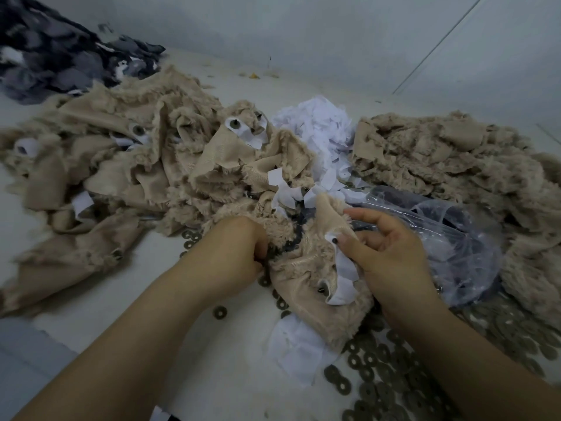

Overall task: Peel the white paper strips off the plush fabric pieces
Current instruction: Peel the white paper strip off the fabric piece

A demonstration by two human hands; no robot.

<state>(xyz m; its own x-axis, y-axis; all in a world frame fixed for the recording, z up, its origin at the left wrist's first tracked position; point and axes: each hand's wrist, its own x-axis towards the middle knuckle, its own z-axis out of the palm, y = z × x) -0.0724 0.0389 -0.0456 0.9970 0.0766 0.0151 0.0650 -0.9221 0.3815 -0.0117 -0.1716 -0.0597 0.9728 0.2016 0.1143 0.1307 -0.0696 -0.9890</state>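
Note:
A beige plush fabric piece (306, 275) lies between my hands at the centre of the white table. My left hand (236, 253) grips its left edge with curled fingers. My right hand (385, 253) pinches a white paper strip (344, 268) that runs down the piece's smooth back, thumb on its upper end near a small dark stud. A large heap of beige plush pieces (136, 159) with white strips still stuck on lies at the left. Another beige heap (440, 159) lies at the right.
A mound of loose white paper strips (321, 129) sits behind the hands. A crumpled clear plastic bag (449, 238) lies right of my right hand. Several dark metal washers (394, 366) are scattered front right. Dark grey fabric (54, 56) is piled far left. A white wall stands behind.

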